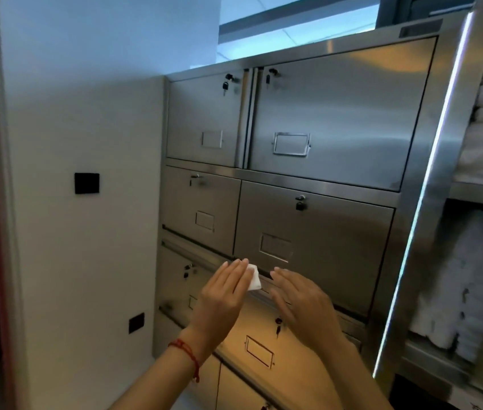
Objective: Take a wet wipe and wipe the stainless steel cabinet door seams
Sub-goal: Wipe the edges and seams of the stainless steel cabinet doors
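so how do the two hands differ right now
The left hand holds the white wet wipe at the cabinet door seam; the right hand holds nothing. The left wrist wears a red string bracelet; the right is bare. Both are raised with fingers extended.

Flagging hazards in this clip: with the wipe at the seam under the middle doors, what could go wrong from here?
1. The left hand holds the wet wipe only under its fingertips, so the wipe may slip or bunch.
2. A key hangs in the lock just below the right hand; a sweep might snag it.
3. Fingertips near the door edges risk being pinched.
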